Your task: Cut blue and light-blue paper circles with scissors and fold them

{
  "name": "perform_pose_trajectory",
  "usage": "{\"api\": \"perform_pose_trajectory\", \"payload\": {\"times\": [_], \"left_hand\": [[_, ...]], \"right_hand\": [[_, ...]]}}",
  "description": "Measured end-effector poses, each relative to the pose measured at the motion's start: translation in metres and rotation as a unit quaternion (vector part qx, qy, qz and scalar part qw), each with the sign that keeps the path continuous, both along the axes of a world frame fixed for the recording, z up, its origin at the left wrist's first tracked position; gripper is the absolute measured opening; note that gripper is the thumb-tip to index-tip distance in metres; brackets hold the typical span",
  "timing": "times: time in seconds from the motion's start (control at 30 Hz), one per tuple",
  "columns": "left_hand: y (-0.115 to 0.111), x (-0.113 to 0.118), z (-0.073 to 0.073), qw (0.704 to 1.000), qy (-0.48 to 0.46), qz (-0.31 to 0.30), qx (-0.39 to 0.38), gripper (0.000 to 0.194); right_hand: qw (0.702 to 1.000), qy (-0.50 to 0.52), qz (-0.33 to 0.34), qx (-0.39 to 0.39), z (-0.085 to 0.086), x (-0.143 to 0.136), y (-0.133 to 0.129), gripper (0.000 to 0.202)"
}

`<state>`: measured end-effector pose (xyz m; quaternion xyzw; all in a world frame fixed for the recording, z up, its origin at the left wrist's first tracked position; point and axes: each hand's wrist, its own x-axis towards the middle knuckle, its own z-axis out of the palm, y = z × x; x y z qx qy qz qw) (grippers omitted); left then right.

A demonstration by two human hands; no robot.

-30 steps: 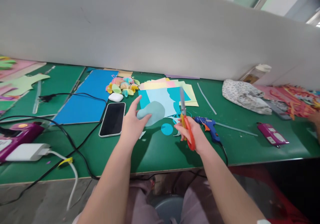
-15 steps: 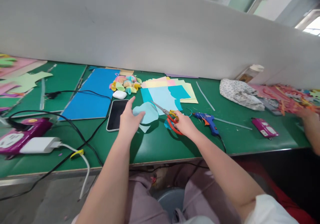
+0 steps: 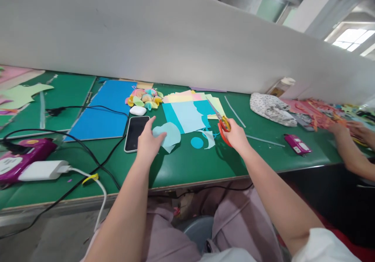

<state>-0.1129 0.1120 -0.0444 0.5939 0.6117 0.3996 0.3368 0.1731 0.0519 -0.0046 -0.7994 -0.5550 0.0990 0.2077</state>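
Note:
My left hand (image 3: pixel 148 141) holds a rounded piece of light blue paper (image 3: pixel 171 134), thumb on top and index finger pointing away; its other fingers are hidden. A shadow lies under the paper. Scissors (image 3: pixel 223 126) with red and yellow handles are gripped in my right hand (image 3: pixel 236 135), blades pointing away over the stacked coloured sheets. Between my hands lie a small teal disc (image 3: pixel 197 142) and a pale curved offcut (image 3: pixel 209 140). Behind them is a light blue sheet (image 3: pixel 187 115) with a cut edge, on top of teal paper (image 3: pixel 172 117).
A phone (image 3: pixel 134 134) lies beside my left hand, near a white case (image 3: pixel 138 110) and folded paper pieces (image 3: pixel 145 98). Cables and a purple power strip (image 3: pixel 27 158) are at left. Another purple block (image 3: pixel 297 144) and a co-worker's hands (image 3: pixel 341 131) are at right.
My right hand has moved right with the scissors, away from the paper in my left hand. The pale offcut now shows on the table. The blue glue gun is now hidden from view.

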Motion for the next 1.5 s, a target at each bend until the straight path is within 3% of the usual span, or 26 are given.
{"api": "perform_pose_trajectory", "payload": {"times": [0.17, 0.33, 0.57, 0.77, 0.97, 1.1, 1.27, 1.5], "left_hand": [[-0.01, -0.01, 0.002, 0.998, -0.068, 0.006, -0.004, 0.078], [-0.018, -0.023, 0.006, 0.991, -0.125, 0.038, 0.023, 0.075], [-0.028, -0.061, 0.006, 0.969, -0.162, 0.163, 0.088, 0.075], [-0.032, -0.082, 0.007, 0.94, -0.228, 0.22, 0.127, 0.073], [-0.031, -0.068, 0.005, 0.942, -0.237, 0.197, 0.131, 0.076], [-0.035, -0.059, 0.002, 0.955, -0.226, 0.156, 0.11, 0.08], [-0.039, -0.046, -0.005, 0.972, -0.192, 0.102, 0.094, 0.082], [-0.056, -0.001, -0.01, 0.981, -0.179, -0.057, 0.048, 0.062]], "right_hand": [[0.998, 0.02, 0.057, 0.0, 0.0, -0.028, -0.014, 0.035], [0.986, 0.005, 0.142, -0.088, -0.017, -0.071, -0.02, 0.03], [0.974, 0.004, 0.189, -0.126, -0.028, -0.107, -0.047, 0.036], [0.98, 0.012, 0.178, -0.09, -0.047, -0.113, -0.093, 0.037], [0.985, 0.034, 0.172, 0.002, -0.081, -0.11, -0.118, 0.028], [0.981, 0.077, 0.163, 0.074, -0.094, -0.108, -0.123, 0.024], [0.971, 0.166, 0.097, 0.144, -0.084, -0.109, -0.117, 0.02], [0.916, 0.368, 0.054, 0.149, -0.033, -0.119, -0.075, 0.028]]}}
